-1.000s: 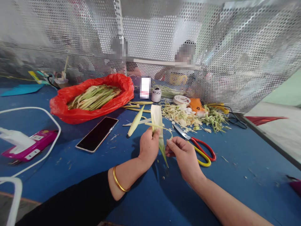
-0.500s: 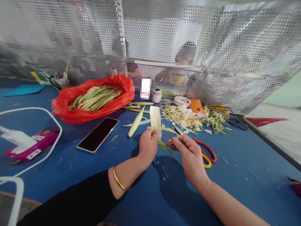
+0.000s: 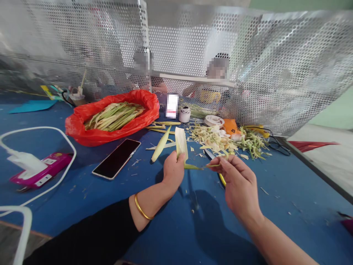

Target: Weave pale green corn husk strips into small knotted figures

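My left hand (image 3: 173, 171) is closed around a pale, flat corn husk (image 3: 181, 141) that stands up from the grip. A green pointed end of it sticks out to the right, below the thumb. To its right, my right hand (image 3: 238, 180) pinches a thin husk strip (image 3: 213, 165) between thumb and fingers; part of the strip is hidden by the fingers. Beneath the right hand lie scissors (image 3: 222, 179), their handles mostly covered. A spindle-shaped husk piece (image 3: 161, 145) rests on the table left of the held husk.
A red plastic bag (image 3: 74, 129) of husk strips stands at the left, behind a phone (image 3: 117, 159). A purple power strip (image 3: 44, 171) with a white cable lies further left. Husk scraps (image 3: 212, 138), a tape roll (image 3: 214, 120) and a small jar (image 3: 184, 114) sit before a perforated metal screen (image 3: 190, 48).
My right hand has moved right and slightly forward with the thin strip, which no longer crosses over the left hand. It now covers most of the scissor handles. The left hand stays nearly in place.
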The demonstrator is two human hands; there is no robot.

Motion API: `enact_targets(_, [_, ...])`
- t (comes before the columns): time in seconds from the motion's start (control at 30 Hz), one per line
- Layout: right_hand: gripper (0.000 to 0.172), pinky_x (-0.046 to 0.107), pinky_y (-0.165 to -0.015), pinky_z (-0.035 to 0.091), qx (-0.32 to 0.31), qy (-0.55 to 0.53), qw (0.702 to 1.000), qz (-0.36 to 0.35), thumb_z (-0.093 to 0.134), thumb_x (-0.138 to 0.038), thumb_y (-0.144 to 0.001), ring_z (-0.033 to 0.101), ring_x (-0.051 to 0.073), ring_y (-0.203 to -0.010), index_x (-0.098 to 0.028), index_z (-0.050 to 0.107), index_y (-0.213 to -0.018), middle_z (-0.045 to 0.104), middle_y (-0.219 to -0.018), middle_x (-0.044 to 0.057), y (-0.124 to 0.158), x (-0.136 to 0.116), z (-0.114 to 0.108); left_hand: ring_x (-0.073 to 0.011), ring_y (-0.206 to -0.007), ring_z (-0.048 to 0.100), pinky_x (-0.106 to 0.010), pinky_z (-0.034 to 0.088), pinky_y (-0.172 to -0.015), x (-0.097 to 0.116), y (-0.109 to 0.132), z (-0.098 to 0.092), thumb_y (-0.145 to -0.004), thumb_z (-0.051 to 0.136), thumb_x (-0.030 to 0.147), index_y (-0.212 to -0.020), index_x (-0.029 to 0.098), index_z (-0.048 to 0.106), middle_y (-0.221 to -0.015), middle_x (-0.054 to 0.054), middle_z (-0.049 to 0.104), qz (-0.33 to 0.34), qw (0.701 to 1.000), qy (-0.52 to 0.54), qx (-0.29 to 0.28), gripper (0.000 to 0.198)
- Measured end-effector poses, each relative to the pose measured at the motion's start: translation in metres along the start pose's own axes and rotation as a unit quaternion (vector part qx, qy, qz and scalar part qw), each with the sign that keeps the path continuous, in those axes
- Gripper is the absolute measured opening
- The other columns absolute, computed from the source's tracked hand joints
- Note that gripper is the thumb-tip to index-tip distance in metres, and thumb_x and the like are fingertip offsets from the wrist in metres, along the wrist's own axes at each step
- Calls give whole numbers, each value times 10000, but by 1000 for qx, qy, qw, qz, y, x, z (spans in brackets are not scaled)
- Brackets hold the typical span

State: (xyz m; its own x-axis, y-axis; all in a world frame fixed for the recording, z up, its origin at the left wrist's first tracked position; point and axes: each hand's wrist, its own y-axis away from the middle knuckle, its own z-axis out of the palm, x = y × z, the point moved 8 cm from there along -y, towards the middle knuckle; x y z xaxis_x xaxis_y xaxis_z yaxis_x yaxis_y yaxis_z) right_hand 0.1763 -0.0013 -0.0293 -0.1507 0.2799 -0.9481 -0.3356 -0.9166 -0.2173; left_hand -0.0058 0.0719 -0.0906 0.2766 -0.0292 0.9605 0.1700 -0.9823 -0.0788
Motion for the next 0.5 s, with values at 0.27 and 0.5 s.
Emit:
enact_targets(0.27, [93, 304, -659, 516, 83, -75, 988, -106, 696, -235, -712, 662, 162, -626, -176, 624, -706, 679, -721, 5, -10, -53, -39, -113, -450, 400, -245, 260, -473, -2, 2, -1, -811, 574, 342, -642, 209, 506, -491, 49, 438, -39, 998, 46, 2, 225])
enact_targets(0.5, [258, 264, -509, 415, -187, 371, 906, 76, 586, -284, -790, 573, 145, -464, -207, 556, -546, 595, -480, -9, -12, 10, -19, -116, -511, 448, -227, 326, -475, 16, 13, 12, -764, 597, 413, -736, 159, 631, -593, 20, 561, -56, 987, 128, -76, 257])
